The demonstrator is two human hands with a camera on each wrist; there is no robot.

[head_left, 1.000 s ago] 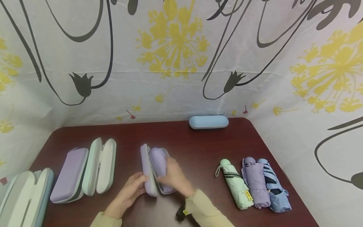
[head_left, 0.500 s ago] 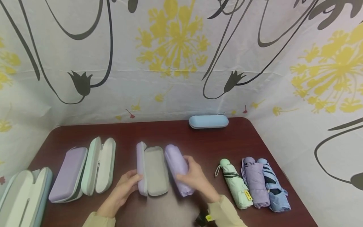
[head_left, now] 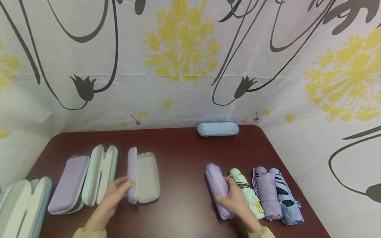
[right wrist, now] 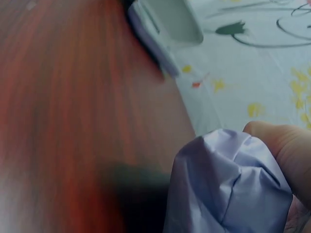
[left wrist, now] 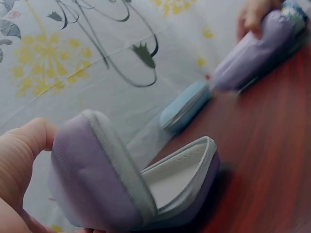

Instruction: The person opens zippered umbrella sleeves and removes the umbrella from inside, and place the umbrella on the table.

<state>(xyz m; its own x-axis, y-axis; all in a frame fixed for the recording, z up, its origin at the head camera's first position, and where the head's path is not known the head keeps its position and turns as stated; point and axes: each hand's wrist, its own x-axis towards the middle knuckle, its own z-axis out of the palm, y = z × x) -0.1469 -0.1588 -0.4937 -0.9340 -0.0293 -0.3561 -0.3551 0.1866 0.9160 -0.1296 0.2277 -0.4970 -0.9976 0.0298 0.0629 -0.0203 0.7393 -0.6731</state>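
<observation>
My left hand (head_left: pixel 114 195) grips the raised lid of a lilac zip case (head_left: pixel 133 168), thumb on its outer side. The case stands open, its pale grey lining bare, and in the left wrist view the lilac lid (left wrist: pixel 90 174) fills the foreground. On the right, my right hand (head_left: pixel 236 200) holds a folded lilac umbrella (head_left: pixel 216 181) with its fingers round it. That umbrella lies just left of a folded mint-green umbrella (head_left: pixel 242 182) and partly hides it from the left wrist camera. Its crumpled fabric end (right wrist: pixel 228 184) shows large in the right wrist view.
Further right lie a second lilac umbrella (head_left: pixel 268 195) and a blue striped one (head_left: pixel 285 198). A closed blue case (head_left: pixel 218 129) sits at the table's back edge. Left are a lilac case (head_left: pixel 69 183), an open mint case (head_left: pixel 89 178) and an open blue case (head_left: pixel 41 201).
My right hand has lifted the lilac umbrella out of the case and carried it right, beside the mint one. My left hand has shifted the case left, and it now stands wider open.
</observation>
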